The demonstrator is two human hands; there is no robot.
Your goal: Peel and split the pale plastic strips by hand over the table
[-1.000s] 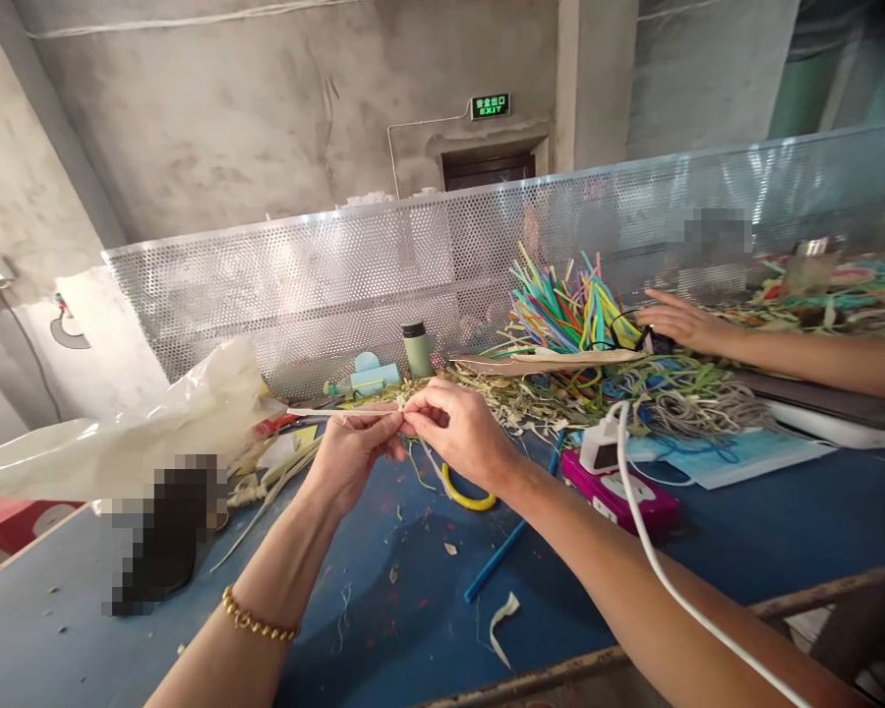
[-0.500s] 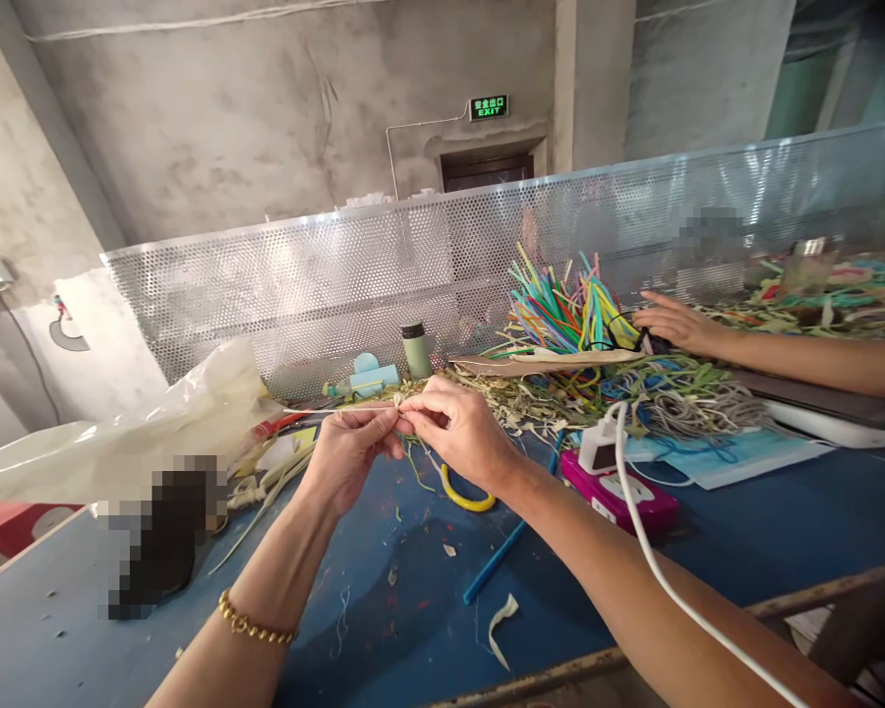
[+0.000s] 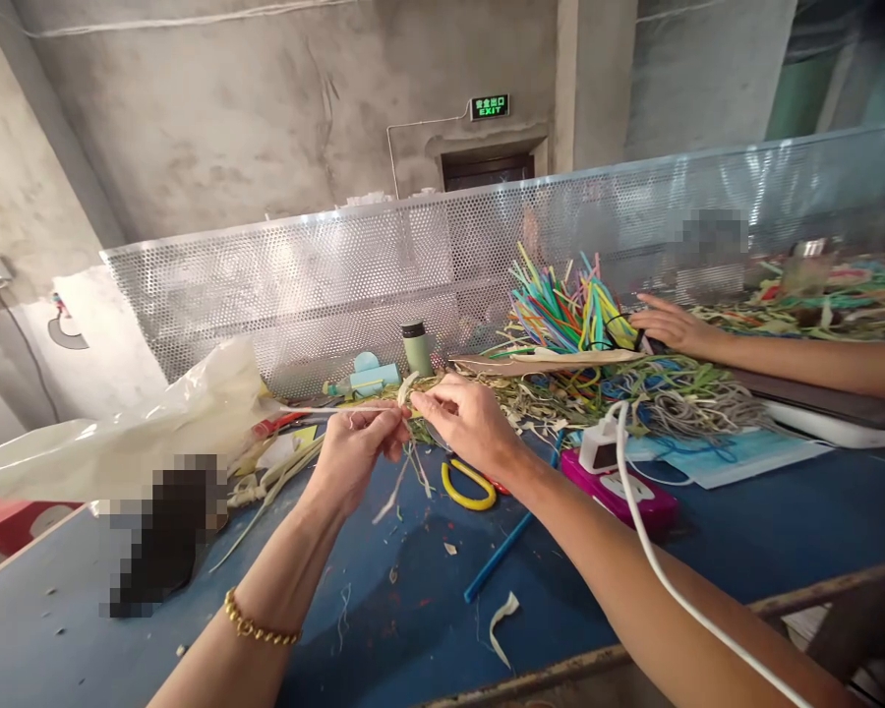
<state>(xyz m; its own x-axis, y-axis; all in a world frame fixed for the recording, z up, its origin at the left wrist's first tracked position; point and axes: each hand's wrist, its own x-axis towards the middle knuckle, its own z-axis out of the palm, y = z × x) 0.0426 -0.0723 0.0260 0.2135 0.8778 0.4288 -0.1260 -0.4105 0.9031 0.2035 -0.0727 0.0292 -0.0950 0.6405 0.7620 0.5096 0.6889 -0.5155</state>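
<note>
**Left hand (image 3: 358, 442) pinches a knotted pale strip (image 3: 408, 384)**

The left thumb and forefinger are closed on the strip, which bunches up just above their tips. Its thin loose ends (image 3: 411, 470) dangle below, over the blue table (image 3: 383, 619), and a straight pale length (image 3: 311, 408) sticks out to the left of the left fingers. The right hand (image 3: 472, 418) is at the strip's other side, thumb and forefinger bent close together; whether they grip it, I cannot tell.

Below the right fingers lie scissors with a yellow handle (image 3: 470, 504), partly hidden by the right wrist. Nearer the viewer than the fingers is a blue tube (image 3: 498, 559). Beyond the fingertips stands a green bottle (image 3: 416, 352), with a bunch of coloured tubes (image 3: 560, 310) farther off to their right. Another person's hand (image 3: 675, 326) is beside that bunch. Well to the right of the right fingers sits a purple power strip (image 3: 638, 500).
</note>
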